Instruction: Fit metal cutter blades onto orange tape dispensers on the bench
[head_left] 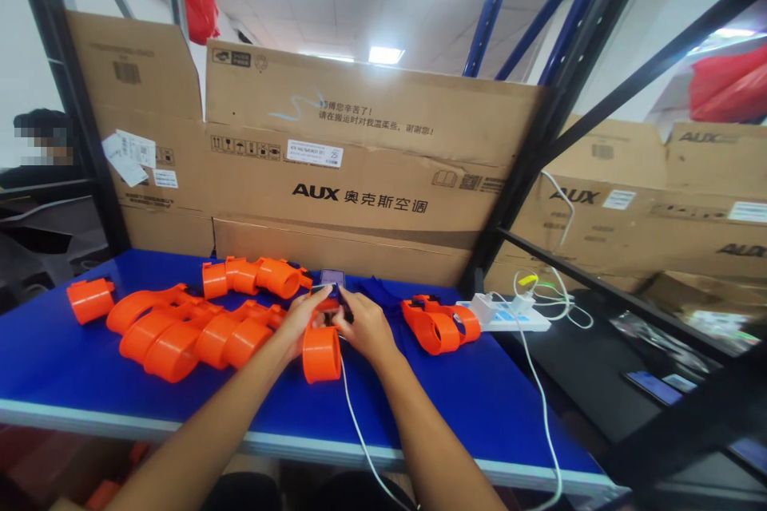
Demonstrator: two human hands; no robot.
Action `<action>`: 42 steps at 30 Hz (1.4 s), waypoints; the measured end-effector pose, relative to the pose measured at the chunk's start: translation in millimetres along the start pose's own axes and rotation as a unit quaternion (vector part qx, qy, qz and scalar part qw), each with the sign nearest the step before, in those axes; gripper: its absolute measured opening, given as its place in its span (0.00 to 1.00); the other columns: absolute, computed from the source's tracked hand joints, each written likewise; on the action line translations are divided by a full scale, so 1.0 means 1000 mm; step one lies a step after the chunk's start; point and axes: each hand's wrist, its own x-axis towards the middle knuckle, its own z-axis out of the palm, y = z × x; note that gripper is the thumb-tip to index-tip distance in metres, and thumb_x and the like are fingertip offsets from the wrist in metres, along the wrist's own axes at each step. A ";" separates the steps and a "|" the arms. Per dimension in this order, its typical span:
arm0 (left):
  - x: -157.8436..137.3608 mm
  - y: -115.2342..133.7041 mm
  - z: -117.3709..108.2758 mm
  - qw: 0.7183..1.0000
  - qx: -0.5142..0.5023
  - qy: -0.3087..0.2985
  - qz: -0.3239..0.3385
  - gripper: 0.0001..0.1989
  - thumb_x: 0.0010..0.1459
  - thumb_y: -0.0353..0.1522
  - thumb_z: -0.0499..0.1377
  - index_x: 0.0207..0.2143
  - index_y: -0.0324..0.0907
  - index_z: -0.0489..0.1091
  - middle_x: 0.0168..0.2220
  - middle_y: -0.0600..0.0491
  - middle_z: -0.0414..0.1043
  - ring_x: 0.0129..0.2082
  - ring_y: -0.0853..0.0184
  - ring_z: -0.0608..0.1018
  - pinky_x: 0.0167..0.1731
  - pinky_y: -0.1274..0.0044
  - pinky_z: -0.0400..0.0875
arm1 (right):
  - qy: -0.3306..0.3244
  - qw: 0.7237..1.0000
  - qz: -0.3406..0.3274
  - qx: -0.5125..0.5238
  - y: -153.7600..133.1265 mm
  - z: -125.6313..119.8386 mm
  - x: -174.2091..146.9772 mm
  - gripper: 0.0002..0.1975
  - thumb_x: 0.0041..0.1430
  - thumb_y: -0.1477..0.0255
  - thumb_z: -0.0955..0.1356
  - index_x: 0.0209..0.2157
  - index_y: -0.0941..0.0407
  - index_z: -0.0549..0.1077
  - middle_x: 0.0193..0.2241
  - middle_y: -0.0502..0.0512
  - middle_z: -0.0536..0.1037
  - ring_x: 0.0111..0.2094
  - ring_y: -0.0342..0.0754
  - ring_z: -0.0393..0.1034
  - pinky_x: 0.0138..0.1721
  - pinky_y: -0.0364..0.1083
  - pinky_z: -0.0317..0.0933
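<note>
My left hand (303, 321) and my right hand (365, 327) meet over the blue table, both closed around one orange plastic ring part (322, 355). Its round band hangs below my fingers, and a small dark piece on its upper side is mostly covered by them. A white cable (353, 407) runs down from beside the held part past the table's front edge; whether it is attached there I cannot tell. Just beyond my fingertips lies a phone-like device (333, 277) with a lit screen. Left of my left hand, several similar orange ring parts (173, 351) sit in rows.
More orange ring parts (440, 327) lie right of my hands, beside a white power strip (509, 313) with plugged adapters and cables. A large cardboard panel (359, 152) stands behind the blue table (252, 407). Dark rack posts (515, 176) rise at the sides. A person sits far left.
</note>
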 end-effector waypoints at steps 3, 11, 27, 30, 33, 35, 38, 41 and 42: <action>0.000 -0.001 0.000 1.000 0.006 0.008 0.021 0.21 0.49 0.47 0.70 0.25 0.40 0.68 0.10 0.62 0.57 0.10 0.76 0.59 0.14 0.80 0.52 | -0.012 0.998 0.007 0.063 0.005 -0.008 0.002 0.21 0.64 0.70 0.66 0.58 0.57 0.71 0.36 0.58 0.80 0.34 0.49 0.74 0.39 0.47 0.70; 0.002 -0.007 0.000 0.992 0.089 0.021 0.091 0.23 0.47 0.49 0.71 0.30 0.40 0.70 0.12 0.64 0.57 0.10 0.77 0.59 0.14 0.80 0.55 | -0.008 0.995 0.030 0.093 0.003 -0.008 0.001 0.22 0.64 0.68 0.66 0.59 0.58 0.71 0.33 0.57 0.79 0.30 0.49 0.72 0.36 0.47 0.69; -0.002 0.007 0.002 0.994 0.023 0.006 0.102 0.23 0.47 0.48 0.70 0.28 0.39 0.69 0.21 0.50 0.77 0.09 0.79 0.57 0.12 0.81 0.53 | 0.169 0.920 0.241 0.259 0.014 -0.021 0.012 0.18 0.65 0.56 0.64 0.38 0.56 0.76 0.30 0.55 0.80 0.31 0.49 0.74 0.30 0.44 0.66; -0.002 0.008 0.000 0.995 0.001 0.032 0.098 0.23 0.47 0.48 0.70 0.28 0.40 0.68 0.16 0.54 0.72 0.09 0.78 0.59 0.13 0.81 0.54 | 0.159 0.943 0.250 0.152 0.023 -0.022 0.009 0.11 0.62 0.63 0.66 0.36 0.55 0.76 0.30 0.55 0.81 0.33 0.51 0.75 0.34 0.46 0.67; -0.003 0.008 -0.001 0.996 -0.003 0.033 0.088 0.23 0.48 0.49 0.69 0.28 0.39 0.69 0.12 0.58 0.66 0.10 0.75 0.62 0.14 0.80 0.55 | 0.086 0.967 0.240 0.024 0.027 -0.024 0.003 0.08 0.59 0.70 0.67 0.39 0.53 0.76 0.33 0.54 0.81 0.35 0.52 0.76 0.36 0.47 0.66; -0.003 0.008 -0.001 0.995 -0.004 0.038 0.088 0.22 0.49 0.48 0.69 0.29 0.39 0.69 0.14 0.57 0.69 0.10 0.76 0.62 0.15 0.79 0.55 | 0.045 0.971 0.230 -0.038 0.027 -0.024 -0.001 0.09 0.58 0.73 0.68 0.40 0.51 0.77 0.35 0.55 0.81 0.37 0.52 0.75 0.36 0.46 0.65; -0.003 0.006 0.000 0.995 -0.010 0.053 0.088 0.22 0.48 0.47 0.70 0.30 0.40 0.68 0.15 0.57 0.71 0.10 0.77 0.61 0.15 0.80 0.55 | 0.009 0.970 0.225 -0.091 0.024 -0.025 -0.004 0.08 0.58 0.74 0.68 0.39 0.51 0.77 0.36 0.57 0.79 0.36 0.52 0.74 0.32 0.45 0.62; -0.001 0.004 0.001 0.994 -0.009 0.054 0.092 0.22 0.48 0.46 0.71 0.31 0.41 0.67 0.20 0.53 0.76 0.10 0.78 0.60 0.14 0.81 0.55 | 0.010 0.965 0.230 -0.122 0.022 -0.024 -0.006 0.09 0.57 0.75 0.69 0.39 0.51 0.78 0.36 0.57 0.77 0.35 0.51 0.73 0.29 0.45 0.60; -0.001 0.004 0.001 0.994 -0.004 0.053 0.094 0.22 0.48 0.46 0.70 0.31 0.41 0.67 0.22 0.52 0.77 0.10 0.79 0.60 0.14 0.81 0.55 | 0.014 0.964 0.234 -0.128 0.022 -0.023 -0.006 0.10 0.57 0.74 0.69 0.40 0.50 0.78 0.37 0.57 0.76 0.35 0.51 0.73 0.29 0.45 0.59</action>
